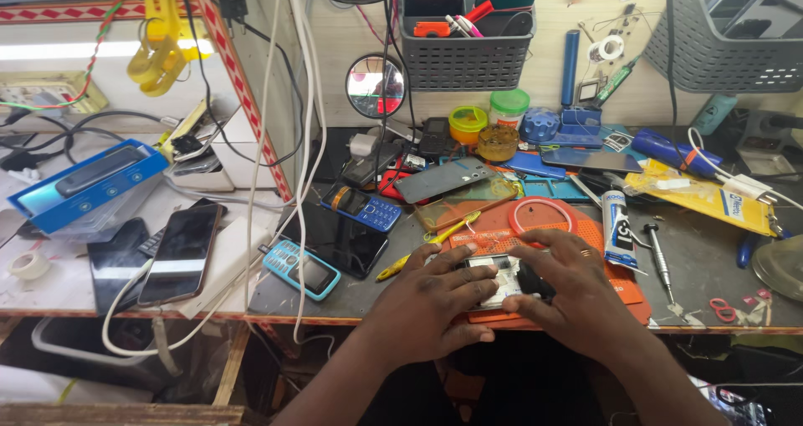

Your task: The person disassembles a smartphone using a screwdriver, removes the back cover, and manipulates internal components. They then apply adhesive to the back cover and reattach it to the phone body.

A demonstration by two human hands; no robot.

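Note:
Both my hands rest on an orange work mat (577, 225) at the front edge of the bench. Between them lies a small opened phone (502, 277) with pale inner parts showing. My left hand (435, 305) grips its left side with thumb and fingers. My right hand (573, 288) covers its right end, fingers curled over it. A yellow-handled tool (422, 246) lies just left of the mat. A glue tube (617, 228) and a screwdriver (658, 254) lie to the right.
Several phones crowd the bench: a blue keypad phone (361, 207), a teal one (301, 269), a dark smartphone (180, 254) on the white shelf at left. Small jars (498, 142), a round mirror (375, 86), grey baskets (465, 53) and hanging cables (301, 125) stand behind.

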